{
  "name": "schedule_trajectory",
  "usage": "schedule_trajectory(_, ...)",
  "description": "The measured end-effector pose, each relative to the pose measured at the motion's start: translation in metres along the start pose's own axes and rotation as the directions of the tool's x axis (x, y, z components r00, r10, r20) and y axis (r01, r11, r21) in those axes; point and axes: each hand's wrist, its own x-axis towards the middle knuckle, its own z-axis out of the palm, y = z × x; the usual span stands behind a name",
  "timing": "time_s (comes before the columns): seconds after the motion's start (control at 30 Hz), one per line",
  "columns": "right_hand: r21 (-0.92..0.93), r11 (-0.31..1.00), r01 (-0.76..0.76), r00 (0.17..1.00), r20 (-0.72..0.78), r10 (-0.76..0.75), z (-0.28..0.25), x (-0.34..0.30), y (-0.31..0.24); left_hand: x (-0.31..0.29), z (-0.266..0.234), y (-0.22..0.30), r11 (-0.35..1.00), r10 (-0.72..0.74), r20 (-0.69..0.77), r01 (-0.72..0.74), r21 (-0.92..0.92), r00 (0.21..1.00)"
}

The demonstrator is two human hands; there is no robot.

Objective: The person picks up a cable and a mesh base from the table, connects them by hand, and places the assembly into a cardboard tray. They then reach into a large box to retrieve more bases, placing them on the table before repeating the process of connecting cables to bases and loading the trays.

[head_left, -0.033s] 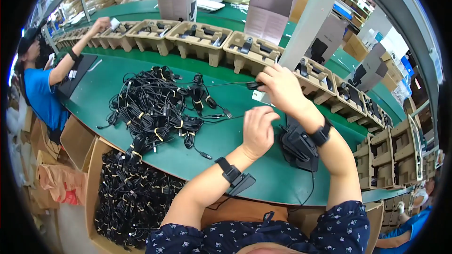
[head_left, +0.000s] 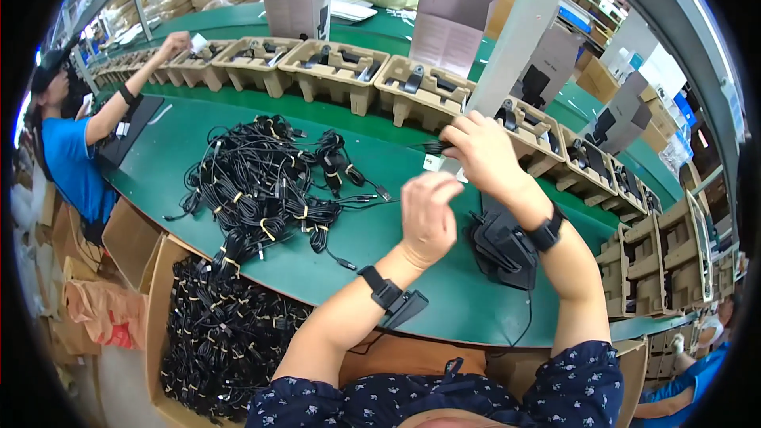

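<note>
My right hand point(head_left: 483, 150) is closed on a coiled black cable point(head_left: 430, 147), whose dark loops stick out past the fingertips. A small white tag or piece of paper point(head_left: 432, 162) shows just below those loops. Close by on the left, my left hand point(head_left: 428, 218) has its fingers bent in; what they hold, if anything, is hidden. Left of both hands, a large heap of black cables point(head_left: 254, 174), many tied with pale bands, lies on the green table point(head_left: 380, 246). Beneath my right forearm sits a stack of flat black parts point(head_left: 503, 242).
Pulp trays point(head_left: 333, 71) with black parts line the table's far side. A metal post point(head_left: 523, 32) rises beyond my right hand. An open carton point(head_left: 158, 325) full of banded cables stands at front left. Another person point(head_left: 71, 143) works at far left. Stacked trays point(head_left: 658, 261) stand at right.
My right hand has shifted slightly right with the cable coil, and the strand that stretched from the heap to it no longer shows. My left hand has moved slightly left.
</note>
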Motion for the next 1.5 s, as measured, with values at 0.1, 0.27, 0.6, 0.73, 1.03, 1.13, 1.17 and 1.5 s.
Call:
schedule_trajectory(0.1,0.021,1.0,-0.011,1.0,-0.029,0.012,-0.027,-0.031,-0.001,0.016,-0.017,-0.005,0.975,0.039,-0.27,0.023,0.223,0.962)
schedule_trajectory(0.27,0.619,0.7,-0.355,0.923,0.113,0.368,-0.043,-0.063,-0.021,0.006,-0.005,-0.028,0.643,-0.381,0.44,0.575,-0.506,0.813)
schedule_trajectory(0.6,0.167,0.98,-0.112,0.987,-0.099,0.13,-0.035,-0.095,-0.038,-0.002,0.001,0.0,0.084,-0.057,0.927,0.927,-0.366,0.371)
schedule_trajectory(0.73,0.22,0.964,0.153,0.962,0.189,-0.196,-0.038,-0.123,-0.052,-0.012,0.004,0.012,0.262,0.012,0.975,0.94,-0.217,0.221)
schedule_trajectory(1.03,0.011,0.997,0.075,0.982,0.172,-0.075,-0.055,-0.168,-0.034,-0.002,0.001,0.019,0.164,0.179,0.96,0.956,-0.243,0.214)
schedule_trajectory(1.13,-0.069,0.962,-0.263,0.957,0.106,0.269,-0.08,-0.157,-0.002,-0.004,0.013,0.012,0.094,-0.086,0.922,0.924,-0.37,0.378)
schedule_trajectory(1.17,-0.071,0.927,-0.368,0.929,0.005,0.369,-0.082,-0.159,0.019,-0.008,0.019,0.006,0.095,-0.18,0.873,0.892,-0.443,0.453)
schedule_trajectory(1.5,-0.352,0.502,-0.79,0.582,-0.172,0.795,-0.084,-0.173,0.211,-0.023,0.044,-0.043,0.61,-0.48,0.418,0.636,-0.473,0.771)
